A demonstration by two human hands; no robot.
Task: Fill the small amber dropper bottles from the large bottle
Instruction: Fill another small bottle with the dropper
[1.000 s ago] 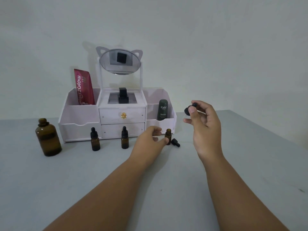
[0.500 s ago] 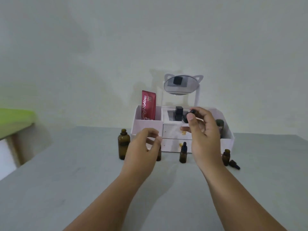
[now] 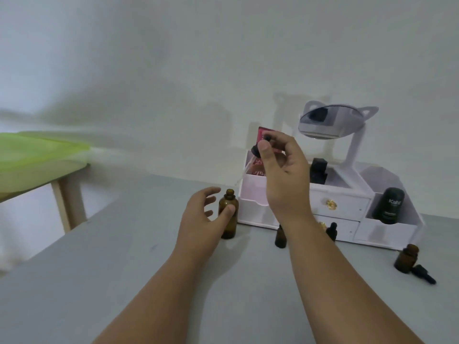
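Grey table (image 3: 74, 281), white organizer (image 3: 347, 209) at back. Large amber bottle (image 3: 228, 214) uncapped, upright before the organizer; left hand (image 3: 201, 219) open, thumb touching it. Right hand (image 3: 280, 175) pinches dropper (image 3: 258, 147) raised above. Small uncapped bottle (image 3: 406, 258) far right.

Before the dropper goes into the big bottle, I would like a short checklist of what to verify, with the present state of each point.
1. Large bottle is uncapped: ok, the neck is open.
2. Large bottle is steadied: ok, the left hand has its thumb on the bottle's side, fingers spread.
3. Dropper is held firmly: ok, pinched at the black bulb by the right hand.
4. Glass tip is above the neck: not ok, it points down-left but sits high and off to the side.
5. A small bottle is open to receive: ok, its cap lies beside it.
6. Liquid level in the large bottle: cannot tell.
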